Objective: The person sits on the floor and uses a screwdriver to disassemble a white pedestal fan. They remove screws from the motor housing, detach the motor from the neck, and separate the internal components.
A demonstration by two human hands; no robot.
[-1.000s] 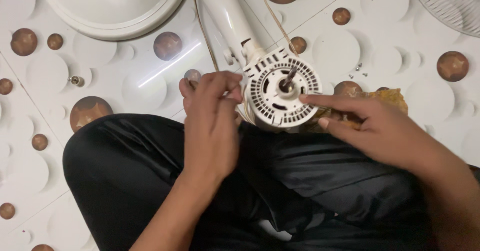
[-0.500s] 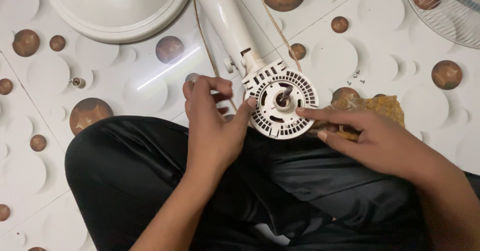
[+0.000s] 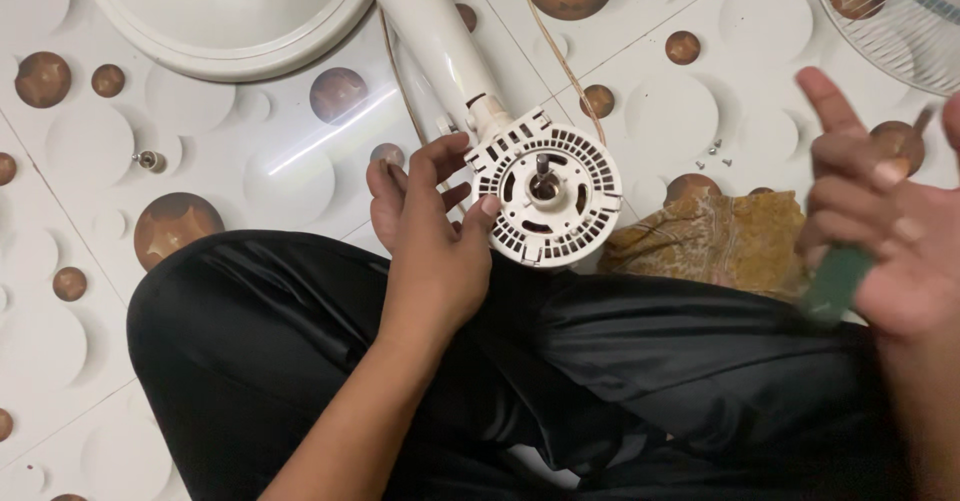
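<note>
Steadying the white fan motor housing (image 3: 545,197) on a black-trousered lap, the left hand (image 3: 432,231) has its fingers spread loosely against the housing's left rim, thumb touching the edge. The right hand (image 3: 885,226) is raised well off to the right, fingers curled round a green handle (image 3: 835,283). A brown cloth (image 3: 715,241) lies between them on the floor.

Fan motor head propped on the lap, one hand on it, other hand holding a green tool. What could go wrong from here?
1. Only the left hand steadies the white motor housing at its edge; resting on the lap, it could roll or slip.
2. The small screws lie loose on the patterned floor, easy to scatter or lose.
3. The right hand is blurred around a green tool; its grip looks unsure.
</note>
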